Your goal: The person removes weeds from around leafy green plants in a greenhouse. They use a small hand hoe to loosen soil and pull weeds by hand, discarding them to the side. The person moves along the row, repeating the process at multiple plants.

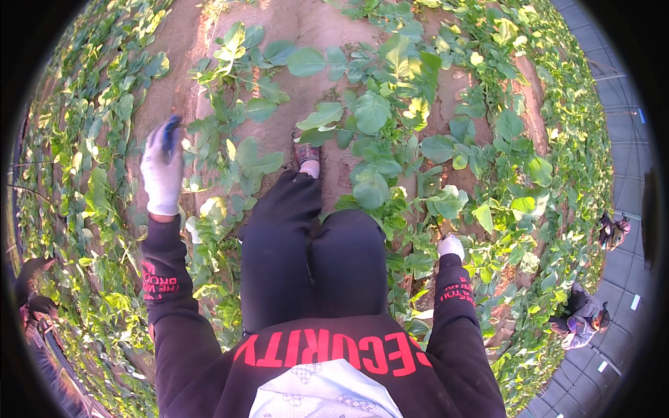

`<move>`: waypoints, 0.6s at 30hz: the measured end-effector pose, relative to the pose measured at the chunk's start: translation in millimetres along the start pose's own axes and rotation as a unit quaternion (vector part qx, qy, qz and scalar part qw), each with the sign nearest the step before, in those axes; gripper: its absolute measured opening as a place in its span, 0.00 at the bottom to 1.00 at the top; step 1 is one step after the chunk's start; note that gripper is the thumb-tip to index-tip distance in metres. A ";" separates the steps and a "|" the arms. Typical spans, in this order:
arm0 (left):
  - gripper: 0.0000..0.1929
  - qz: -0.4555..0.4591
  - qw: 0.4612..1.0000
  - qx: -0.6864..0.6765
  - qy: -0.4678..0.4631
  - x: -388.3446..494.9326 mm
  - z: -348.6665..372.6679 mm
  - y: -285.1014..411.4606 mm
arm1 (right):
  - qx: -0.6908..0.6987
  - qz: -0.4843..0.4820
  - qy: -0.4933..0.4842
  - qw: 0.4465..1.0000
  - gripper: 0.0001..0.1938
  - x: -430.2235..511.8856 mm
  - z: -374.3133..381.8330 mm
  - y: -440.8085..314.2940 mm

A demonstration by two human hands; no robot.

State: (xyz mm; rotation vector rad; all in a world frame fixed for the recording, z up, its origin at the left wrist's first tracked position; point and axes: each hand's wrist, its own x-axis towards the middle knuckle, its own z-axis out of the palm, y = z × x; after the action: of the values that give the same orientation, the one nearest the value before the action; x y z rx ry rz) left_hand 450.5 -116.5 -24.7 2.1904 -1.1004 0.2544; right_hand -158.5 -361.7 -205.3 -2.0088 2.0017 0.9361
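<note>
My left hand (161, 170) wears a white knit glove with a blue-coated palm side. It is raised over bare soil beside a row of leafy green plants (256, 157), thumb and fingers apart, with nothing visible in it. My right hand (450, 246), also in a white glove, is low among the leaves of the row to the right (447, 201). A thin dark thing shows just beyond its fingers; whether it is a tool or a stem is unclear. Leaves and the angle hide what the right fingers do.
My shoe (308, 154) stands on the soil strip (334, 167) between two plant rows. Dense rows continue on both sides. At the far right, people (580, 318) crouch beside dark ground sheeting (624, 193). Another person (36, 292) is partly visible at the left rim.
</note>
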 end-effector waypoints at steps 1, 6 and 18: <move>0.13 0.016 0.998 -0.031 -0.055 2.5 14.5 31.9 | -0.007 0.008 -0.006 1.000 0.18 -6.3 2.0 2.5; 0.11 0.184 0.932 -0.100 -0.295 12.8 85.1 124.4 | 0.026 0.042 -0.006 0.999 0.18 -10.0 -6.8 -5.4; 0.13 0.455 0.733 0.097 -0.496 -50.6 319.7 256.9 | 0.026 0.019 -0.009 0.999 0.13 -17.1 -19.3 1.7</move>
State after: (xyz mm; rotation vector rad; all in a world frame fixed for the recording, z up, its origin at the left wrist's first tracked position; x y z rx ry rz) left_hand 183.6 -397.4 -168.2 1.6819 -2.8218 -0.5102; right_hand -152.5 -357.4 -180.5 -1.9344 2.0407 0.8966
